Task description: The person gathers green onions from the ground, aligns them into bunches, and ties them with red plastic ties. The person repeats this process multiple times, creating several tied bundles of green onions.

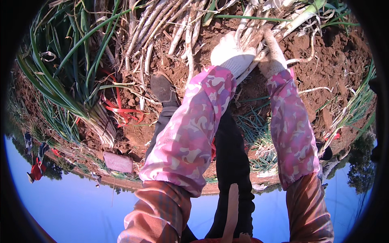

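My left hand (232, 54), in a white knit glove, is closed around pale, soil-covered stalks of long green onions (250, 33) at the upper right of centre. Close beside it, my right hand (273, 54), in a soil-stained glove, grips the same stalks from the other side. Its fingertips are partly hidden among dry leaves and roots. Pink camouflage sleeve covers reach up both forearms. More loose green onions (152, 24) lie on the soil beyond my left hand, their rooted ends towards me.
A large bunch of green onions (100, 124) lies at the left, beside tangled red ribbon (121, 111). My dark shoe (162, 88) stands on clumpy reddish soil (322, 70). A striped cloth item (118, 162) lies farther off. Other people (38, 170) are in the field.
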Demonstrator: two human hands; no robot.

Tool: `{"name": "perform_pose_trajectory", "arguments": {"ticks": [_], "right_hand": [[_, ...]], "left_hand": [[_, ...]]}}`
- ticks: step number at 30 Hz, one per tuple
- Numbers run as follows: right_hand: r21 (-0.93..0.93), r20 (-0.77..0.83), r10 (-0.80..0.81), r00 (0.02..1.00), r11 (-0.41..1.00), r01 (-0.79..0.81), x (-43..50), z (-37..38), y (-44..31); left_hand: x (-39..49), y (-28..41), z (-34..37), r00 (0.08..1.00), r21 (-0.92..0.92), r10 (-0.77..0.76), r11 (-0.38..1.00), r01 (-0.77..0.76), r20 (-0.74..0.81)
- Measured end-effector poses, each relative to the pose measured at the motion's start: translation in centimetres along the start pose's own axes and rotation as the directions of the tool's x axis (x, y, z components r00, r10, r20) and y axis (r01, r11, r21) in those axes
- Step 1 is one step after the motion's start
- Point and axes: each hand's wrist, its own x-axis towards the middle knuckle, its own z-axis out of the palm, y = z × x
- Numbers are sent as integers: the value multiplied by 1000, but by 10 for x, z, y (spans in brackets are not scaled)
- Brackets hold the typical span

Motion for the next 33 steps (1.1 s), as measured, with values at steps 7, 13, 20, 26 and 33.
{"name": "perform_pose_trajectory", "arguments": {"ticks": [7, 13, 20, 26, 33], "right_hand": [[-14, 184, 166, 969, 986, -166, -10, -23, -4], [-37, 7, 6, 1000, 999, -6, 16, -1, 28], [82, 54, 142, 988, 986, -146, 0, 6, 25], [85, -14, 152, 988, 985, -151, 6, 7, 23], [237, 222, 180, 958, 943, -232, 22, -23, 35]], "left_hand": [[-44, -7, -69, 899, 162, 430, 896, -414, -79], [18, -64, -173, 754, 745, 496, 667, -13, -431], [22, -45, -182, 936, 511, 9, 839, 184, -351], [-83, -4, -135, 945, 335, 325, 894, -298, -26], [0, -17, -58, 904, -24, 304, 945, -326, -301]]}}
